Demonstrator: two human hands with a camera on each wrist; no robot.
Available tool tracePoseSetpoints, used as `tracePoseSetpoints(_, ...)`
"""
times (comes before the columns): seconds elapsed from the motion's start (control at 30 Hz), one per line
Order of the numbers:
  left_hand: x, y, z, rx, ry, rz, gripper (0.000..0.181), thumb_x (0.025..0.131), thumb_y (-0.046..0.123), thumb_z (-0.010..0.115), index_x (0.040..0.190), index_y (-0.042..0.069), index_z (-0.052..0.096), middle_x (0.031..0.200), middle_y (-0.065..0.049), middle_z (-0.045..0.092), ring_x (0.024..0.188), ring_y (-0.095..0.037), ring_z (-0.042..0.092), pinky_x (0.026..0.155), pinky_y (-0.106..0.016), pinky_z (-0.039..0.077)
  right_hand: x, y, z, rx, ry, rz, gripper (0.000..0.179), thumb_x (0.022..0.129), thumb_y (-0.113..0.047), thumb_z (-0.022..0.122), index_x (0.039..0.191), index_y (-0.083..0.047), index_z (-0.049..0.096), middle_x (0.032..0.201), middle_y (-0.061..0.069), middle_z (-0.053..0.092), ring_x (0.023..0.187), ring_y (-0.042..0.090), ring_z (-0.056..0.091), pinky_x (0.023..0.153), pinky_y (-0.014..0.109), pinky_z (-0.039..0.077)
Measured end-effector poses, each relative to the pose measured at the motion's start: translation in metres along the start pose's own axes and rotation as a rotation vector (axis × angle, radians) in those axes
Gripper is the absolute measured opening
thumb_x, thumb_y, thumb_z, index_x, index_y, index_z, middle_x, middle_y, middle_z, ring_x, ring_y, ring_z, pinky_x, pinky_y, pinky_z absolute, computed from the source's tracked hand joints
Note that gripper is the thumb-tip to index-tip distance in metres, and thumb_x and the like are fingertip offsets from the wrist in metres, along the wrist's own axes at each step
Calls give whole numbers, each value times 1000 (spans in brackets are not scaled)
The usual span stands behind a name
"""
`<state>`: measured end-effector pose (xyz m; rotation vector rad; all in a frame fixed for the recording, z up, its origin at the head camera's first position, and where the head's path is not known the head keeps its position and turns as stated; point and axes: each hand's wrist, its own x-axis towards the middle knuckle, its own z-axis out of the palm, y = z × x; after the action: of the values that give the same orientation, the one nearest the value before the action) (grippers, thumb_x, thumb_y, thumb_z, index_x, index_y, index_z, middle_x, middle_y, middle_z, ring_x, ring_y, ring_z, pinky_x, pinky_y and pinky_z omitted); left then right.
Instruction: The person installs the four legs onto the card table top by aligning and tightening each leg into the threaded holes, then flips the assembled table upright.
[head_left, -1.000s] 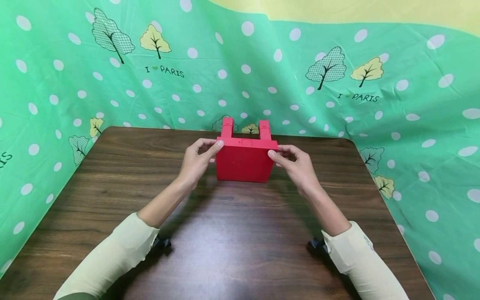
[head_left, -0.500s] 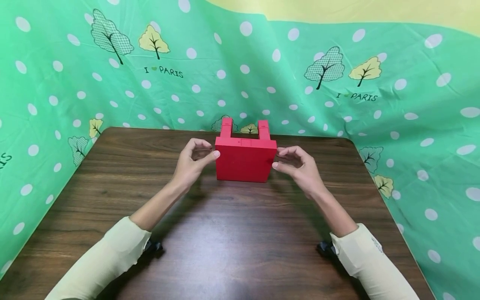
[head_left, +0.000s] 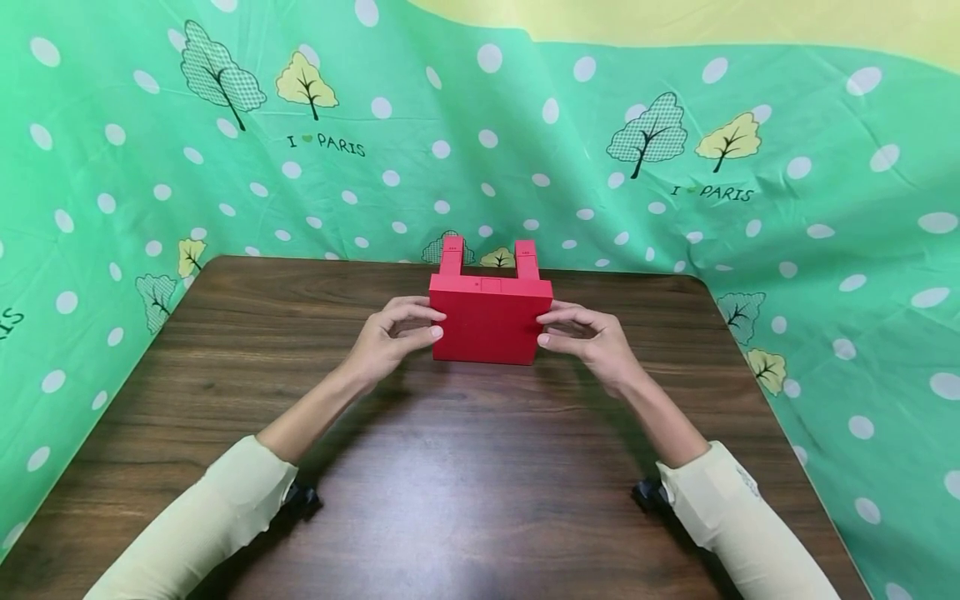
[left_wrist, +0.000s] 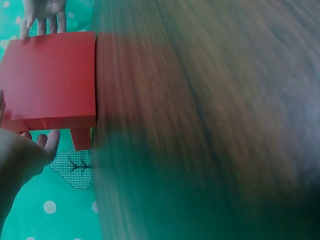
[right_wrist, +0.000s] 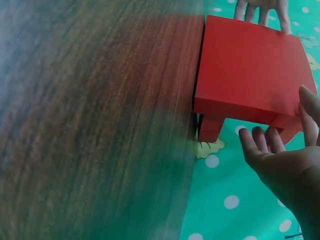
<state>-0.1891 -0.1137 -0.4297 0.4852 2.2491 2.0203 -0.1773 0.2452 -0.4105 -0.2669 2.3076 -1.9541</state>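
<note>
A small red table (head_left: 487, 325) stands tipped on its side, its flat top facing me and two legs (head_left: 527, 260) showing behind its upper edge. My left hand (head_left: 386, 340) is at its left side, thumb and forefinger overlapping the edge of the red face. On the right side, my right hand (head_left: 596, 342) lies much the same way, fingers extended and thumb at the edge. In the right wrist view, several loosely spread fingers of the right hand (right_wrist: 287, 160) reach beneath the side near a leg (right_wrist: 211, 128), with the thumb beside the face.
Under everything is a dark wood-grain tabletop (head_left: 480, 467), its far edge just behind the red table. A green curtain (head_left: 487, 108) with white dots and printed trees hangs at the back and sides. Dark devices (head_left: 300, 500) sit by both sleeve cuffs.
Both hands came off the upper corners of the red table, moved slightly outward and down, then came back to its sides lower down. The red table stays in place.
</note>
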Motion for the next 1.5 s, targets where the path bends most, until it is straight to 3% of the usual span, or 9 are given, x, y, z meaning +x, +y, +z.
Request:
tracePoseSetpoints(0.23, 3, -4, 0, 29, -69, -35, 38, 103, 12, 82, 140, 8, 78, 160, -10, 57, 151, -27, 51, 122, -34, 58, 5, 4, 4, -9, -42, 18, 42, 99, -5, 83, 139, 5, 75, 152, 8, 66, 139, 24, 62, 106, 21, 64)
tracePoseSetpoints(0.53, 7, -3, 0, 28, -97, -34, 38, 104, 6, 79, 142, 8, 78, 153, -11, 63, 145, -29, 57, 116, -25, 60, 10, 6, 5, -42, -46, 9, 42, 97, -5, 86, 138, 3, 78, 143, 2, 70, 136, 26, 63, 105, 20, 63)
tracePoseSetpoints(0.73, 8, -4, -1, 52, -98, -23, 39, 103, 2, 78, 141, 8, 78, 150, -11, 64, 144, -27, 57, 125, -43, 57, 11, 6, 5, -86, -44, -12, 41, 97, -6, 87, 136, 2, 79, 144, 9, 68, 136, 23, 59, 104, 18, 63)
tracePoseSetpoints(0.97, 8, -8, -2, 54, -114, 23, 44, 101, -10, 73, 142, 5, 77, 150, -15, 62, 144, -30, 55, 128, -56, 53, 14, 10, 7, -89, -10, -59, 39, 94, 1, 88, 132, 3, 81, 137, 0, 70, 133, 19, 61, 99, 19, 66)
tracePoseSetpoints(1.17, 10, -11, -1, 72, -117, 60, 48, 99, -16, 69, 142, 5, 77, 148, -14, 62, 142, -27, 56, 126, -54, 56, 16, 13, 9, -66, 19, -136, 36, 94, 7, 86, 130, 5, 81, 129, -9, 74, 126, 15, 68, 96, 22, 68)
tracePoseSetpoints(1.5, 14, -11, 1, 76, -95, 137, 46, 99, -17, 70, 141, 2, 77, 145, -17, 61, 139, -23, 57, 120, -49, 61, 18, 15, 10, -94, 66, -219, 35, 93, 6, 88, 128, 1, 84, 127, -9, 76, 121, 12, 70, 98, 20, 66)
